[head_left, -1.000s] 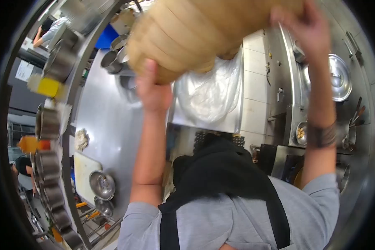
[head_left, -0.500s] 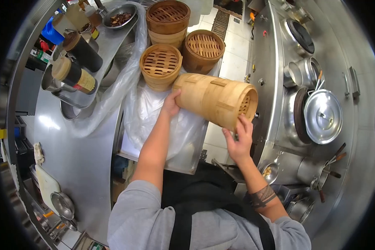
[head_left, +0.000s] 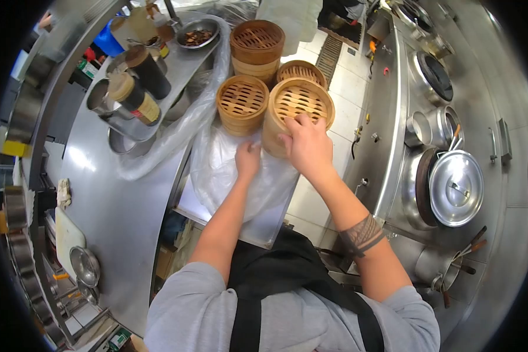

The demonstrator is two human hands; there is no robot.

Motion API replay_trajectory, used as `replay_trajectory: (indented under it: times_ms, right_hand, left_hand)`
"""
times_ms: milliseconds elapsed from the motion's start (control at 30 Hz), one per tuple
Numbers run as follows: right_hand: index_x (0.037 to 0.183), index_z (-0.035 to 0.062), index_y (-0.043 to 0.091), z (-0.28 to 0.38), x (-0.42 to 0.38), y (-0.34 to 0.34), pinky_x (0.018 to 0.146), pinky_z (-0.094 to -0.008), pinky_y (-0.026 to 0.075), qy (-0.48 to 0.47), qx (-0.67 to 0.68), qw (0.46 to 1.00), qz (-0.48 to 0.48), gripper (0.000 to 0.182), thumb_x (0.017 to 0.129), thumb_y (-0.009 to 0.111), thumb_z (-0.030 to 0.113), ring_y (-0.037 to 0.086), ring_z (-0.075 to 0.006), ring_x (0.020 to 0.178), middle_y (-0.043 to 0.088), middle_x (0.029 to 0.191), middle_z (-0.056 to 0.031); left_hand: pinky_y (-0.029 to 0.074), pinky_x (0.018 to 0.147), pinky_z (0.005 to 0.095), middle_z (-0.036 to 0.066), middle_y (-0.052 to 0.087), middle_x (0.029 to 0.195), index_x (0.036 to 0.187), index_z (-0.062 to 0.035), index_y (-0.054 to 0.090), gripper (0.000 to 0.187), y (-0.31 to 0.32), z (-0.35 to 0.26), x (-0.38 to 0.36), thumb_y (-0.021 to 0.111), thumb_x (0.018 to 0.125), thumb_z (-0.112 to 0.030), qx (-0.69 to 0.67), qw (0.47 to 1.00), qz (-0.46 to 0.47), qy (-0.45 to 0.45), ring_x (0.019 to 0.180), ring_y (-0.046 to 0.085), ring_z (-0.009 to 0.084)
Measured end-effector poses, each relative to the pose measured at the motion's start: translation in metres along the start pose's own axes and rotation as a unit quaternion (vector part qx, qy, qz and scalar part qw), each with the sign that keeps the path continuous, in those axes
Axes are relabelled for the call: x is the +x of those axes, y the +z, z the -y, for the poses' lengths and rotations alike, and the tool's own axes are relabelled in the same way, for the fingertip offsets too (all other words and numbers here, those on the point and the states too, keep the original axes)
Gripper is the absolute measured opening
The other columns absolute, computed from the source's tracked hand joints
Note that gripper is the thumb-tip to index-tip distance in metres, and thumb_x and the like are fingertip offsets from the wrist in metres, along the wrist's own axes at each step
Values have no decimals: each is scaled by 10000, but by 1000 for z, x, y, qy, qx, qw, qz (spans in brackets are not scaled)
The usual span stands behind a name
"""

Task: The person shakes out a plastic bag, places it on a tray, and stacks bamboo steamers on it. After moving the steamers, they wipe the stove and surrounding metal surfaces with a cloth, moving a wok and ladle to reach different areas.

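A tall bamboo steamer stack (head_left: 274,134) stands upright at the front right of the plastic-covered metal surface, its slotted top facing up. My right hand (head_left: 310,144) grips its near rim, fingertips over the slats and thumb at the side. My left hand (head_left: 247,159) is low beside the stack, over the clear plastic sheet (head_left: 240,190), with its fingers curled in and nothing visible in them. To the left sits a smaller bamboo steamer (head_left: 242,104). Behind stand a darker-topped steamer stack (head_left: 256,53) and another round steamer (head_left: 302,71), partly hidden by the front stack.
On the left, a metal shelf (head_left: 179,64) holds sauce bottles (head_left: 148,73) and a metal bowl (head_left: 197,34) of dark pieces. A steel counter (head_left: 114,205) runs below it. To the right is a range with pots and a shiny lid (head_left: 456,188). Floor tiles (head_left: 311,193) show between.
The steamer stack was tilted sideways between both hands; now it stands upright beside the others. My left hand has come off it, and my right hand has moved onto its top rim.
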State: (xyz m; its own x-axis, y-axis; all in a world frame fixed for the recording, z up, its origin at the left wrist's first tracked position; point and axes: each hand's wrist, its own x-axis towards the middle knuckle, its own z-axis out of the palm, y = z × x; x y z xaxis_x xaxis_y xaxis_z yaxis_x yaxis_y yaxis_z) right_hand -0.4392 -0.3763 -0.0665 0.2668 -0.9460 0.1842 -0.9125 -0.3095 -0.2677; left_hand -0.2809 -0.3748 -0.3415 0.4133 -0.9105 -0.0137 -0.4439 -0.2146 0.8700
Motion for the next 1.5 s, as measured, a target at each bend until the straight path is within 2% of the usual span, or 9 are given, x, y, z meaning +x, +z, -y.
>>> replay_trajectory:
  times_ms: [433,633,833,1000,1100,1200,1300,1433,1500]
  right_hand:
    - [1003,-9,714,-8,14,36,789,-525,557,4,-26,1000,2,382,828,776,325,684,-426,931,701,1057,-227]
    - [1484,-24,468,114,31,11,1132,-492,412,-72,-88,992,-51,764,869,800,285,473,-494,1347,474,1519,-276]
    - [1442,-24,515,376,-30,-53,1152,-463,402,-337,157,928,29,667,863,771,182,494,-435,1361,500,1511,-252]
    - [1466,50,536,529,-116,-104,1171,-463,396,-468,150,860,134,661,884,767,264,459,-408,1417,471,1552,-226]
    - [1460,64,551,576,-148,-124,1157,-464,418,-529,134,822,162,677,873,772,320,459,-404,1420,466,1559,-222]
    - [1448,65,555,603,-165,-152,1116,-474,454,-585,134,793,107,658,886,759,341,494,-427,1378,475,1551,-219]
    - [1427,60,559,618,-186,-204,1085,-489,473,-627,182,757,3,617,900,755,315,542,-446,1307,507,1517,-216]
    - [1436,68,594,627,-202,-265,1115,-483,448,-671,342,647,-121,691,802,849,169,511,-381,1400,545,1509,-192]
    - [1313,65,609,631,-205,-271,972,-456,525,-667,461,531,-244,579,789,829,180,608,-382,1179,597,1358,-190]
  left_hand:
    - [525,994,417,127,694,1228,1203,-58,699,301,-342,-38,-191,645,975,-247,65,974,183,113,1131,660,326]
    - [552,915,338,65,721,1136,1240,-53,692,273,-591,-58,-258,639,1010,-191,-34,984,-145,93,1014,687,186]
    - [512,932,405,123,659,1104,1273,8,591,378,-888,-131,-378,514,1073,-304,-294,720,-427,461,1022,627,235]
    - [393,1168,406,147,519,1394,1418,16,472,573,-1078,-178,-465,653,997,-328,-415,559,-530,484,1277,526,264]
    - [314,1234,474,137,437,1485,1488,-15,413,707,-1115,-194,-477,730,946,-341,-516,589,-402,473,1348,469,296]
    - [315,1203,615,109,494,1484,1474,-101,473,728,-1108,-213,-464,824,876,-321,-432,581,-486,489,1374,466,327]
    - [394,1165,568,94,587,1393,1435,-96,522,669,-1089,-234,-456,833,866,-263,-345,574,-519,531,1303,538,329]
    - [427,1145,497,119,623,1401,1376,-100,583,540,-1057,-225,-465,796,884,-171,-305,602,-482,559,1288,576,304]
    - [370,1199,533,195,565,1456,1415,-4,537,579,-1020,-218,-465,764,917,-192,-304,618,-483,541,1365,526,352]
